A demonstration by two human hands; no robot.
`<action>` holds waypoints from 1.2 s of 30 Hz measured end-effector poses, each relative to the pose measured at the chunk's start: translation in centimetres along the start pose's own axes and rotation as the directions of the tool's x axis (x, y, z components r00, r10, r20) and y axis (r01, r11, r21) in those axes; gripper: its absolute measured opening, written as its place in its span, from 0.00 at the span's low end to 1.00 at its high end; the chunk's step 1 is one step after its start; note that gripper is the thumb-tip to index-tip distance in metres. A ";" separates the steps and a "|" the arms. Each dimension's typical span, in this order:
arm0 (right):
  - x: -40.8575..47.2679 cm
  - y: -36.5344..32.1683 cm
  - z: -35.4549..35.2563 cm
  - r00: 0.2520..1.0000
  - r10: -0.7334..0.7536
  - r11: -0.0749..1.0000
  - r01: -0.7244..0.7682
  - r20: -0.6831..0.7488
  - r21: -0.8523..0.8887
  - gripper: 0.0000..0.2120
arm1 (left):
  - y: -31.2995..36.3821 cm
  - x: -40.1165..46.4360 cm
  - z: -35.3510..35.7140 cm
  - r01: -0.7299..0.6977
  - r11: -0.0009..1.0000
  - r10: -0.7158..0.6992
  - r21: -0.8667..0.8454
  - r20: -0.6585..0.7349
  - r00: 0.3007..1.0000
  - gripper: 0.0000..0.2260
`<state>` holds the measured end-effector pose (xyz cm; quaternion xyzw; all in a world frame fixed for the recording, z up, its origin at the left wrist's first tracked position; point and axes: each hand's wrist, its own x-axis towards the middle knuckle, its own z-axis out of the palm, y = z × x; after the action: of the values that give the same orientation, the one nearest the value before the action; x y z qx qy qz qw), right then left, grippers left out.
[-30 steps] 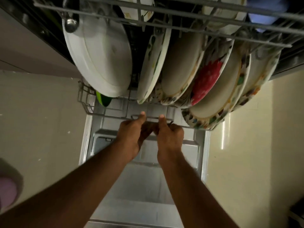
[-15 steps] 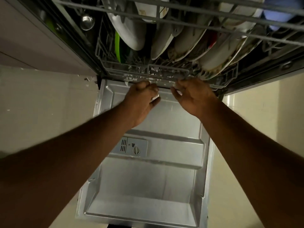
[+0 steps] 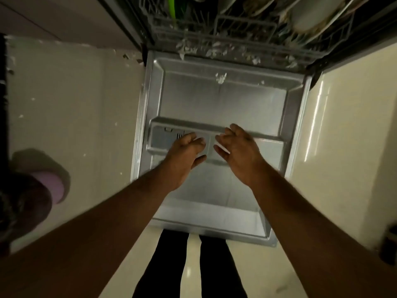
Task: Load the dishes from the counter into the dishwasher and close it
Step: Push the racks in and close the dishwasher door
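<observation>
Head view looks down on glossy cream floor tiles (image 3: pixel 214 265) and the dull grey metal dishwasher door (image 3: pixel 223 100) lying open. Left hand (image 3: pixel 184 155) and right hand (image 3: pixel 238 153) hover above its middle, each grip spread, empty. Round pale plates (image 3: pixel 311 16) stand in the wire rack (image 3: pixel 242 33) inside.

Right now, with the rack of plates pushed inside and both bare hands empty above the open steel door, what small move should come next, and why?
Probably lower both hands to the near edge of the grey steel dishwasher door and lift it. The left hand and right hand are open and hold nothing, the wire rack of plates sits inside, and only the door remains down.
</observation>
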<state>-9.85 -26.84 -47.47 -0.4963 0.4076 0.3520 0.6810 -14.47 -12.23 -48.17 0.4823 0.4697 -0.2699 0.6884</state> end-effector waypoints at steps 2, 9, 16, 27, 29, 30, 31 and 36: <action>-1.9 3.6 -0.9 0.997 0.077 0.993 -0.074 -0.031 0.092 0.22 | -3.1 -1.6 -1.4 0.056 0.998 -0.056 0.031 -0.022 0.998 0.17; -7.8 14.6 -3.6 0.966 0.216 0.960 -0.185 -0.139 0.209 0.27 | -12.2 -7.2 -5.3 0.247 0.963 -0.240 0.107 -0.077 0.968 0.27; -10.4 20.6 -4.8 0.953 0.261 0.941 -0.217 -0.152 0.260 0.22 | -17.9 -10.2 -7.6 0.269 0.939 -0.261 0.215 -0.065 0.963 0.26; -11.4 28.0 -8.6 0.952 0.277 0.938 -0.238 -0.129 0.253 0.21 | -26.2 -11.7 -7.1 0.267 0.963 -0.265 0.026 -0.065 0.962 0.24; -11.4 29.6 -9.1 0.951 0.280 0.927 -0.232 -0.132 0.294 0.20 | -27.7 -11.5 -7.4 0.273 0.961 -0.271 0.033 -0.058 0.961 0.23; -11.3 30.3 -9.3 0.950 0.282 0.921 -0.230 -0.132 0.316 0.19 | -28.4 -11.5 -7.5 0.275 0.961 -0.272 0.041 -0.056 0.961 0.22; -11.1 31.2 -9.5 0.948 0.286 0.913 -0.227 -0.136 0.339 0.19 | -29.1 -11.2 -7.8 0.278 0.959 -0.275 0.050 -0.054 0.960 0.19; -10.3 34.6 -9.4 0.932 0.329 0.873 -0.239 -0.152 0.425 0.17 | -31.3 -10.1 -9.3 0.278 0.958 -0.273 0.066 -0.083 0.958 0.07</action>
<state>-46.73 -27.66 -53.29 -0.3168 0.6123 0.3007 0.6590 -48.02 -16.73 -52.75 0.4478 0.5465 -0.3631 0.6074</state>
